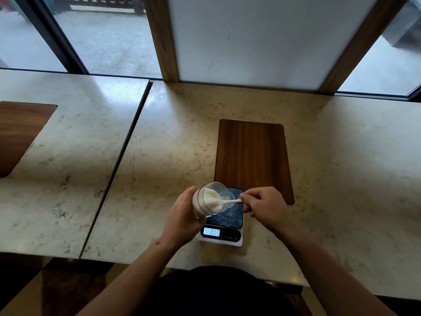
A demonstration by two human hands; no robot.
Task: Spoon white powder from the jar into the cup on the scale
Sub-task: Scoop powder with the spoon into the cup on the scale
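Observation:
My left hand (182,216) grips a clear jar (208,199) of white powder, tipped on its side with its mouth facing right over the scale (222,232). My right hand (265,205) pinches a white spoon (230,201) by the handle, and the spoon's bowl is inside the jar mouth in the powder. The scale is white with a dark glossy platform and a lit display. A small clear cup (229,197) seems to stand on the platform just behind the jar mouth, mostly hidden and hard to make out.
The scale stands on a pale marble counter (173,156) near its front edge. A dark wooden inset panel (251,156) lies just behind the scale. A seam (118,165) separates a second counter on the left with another wooden inset (16,133). A white wood-framed panel (250,39) rises at the back.

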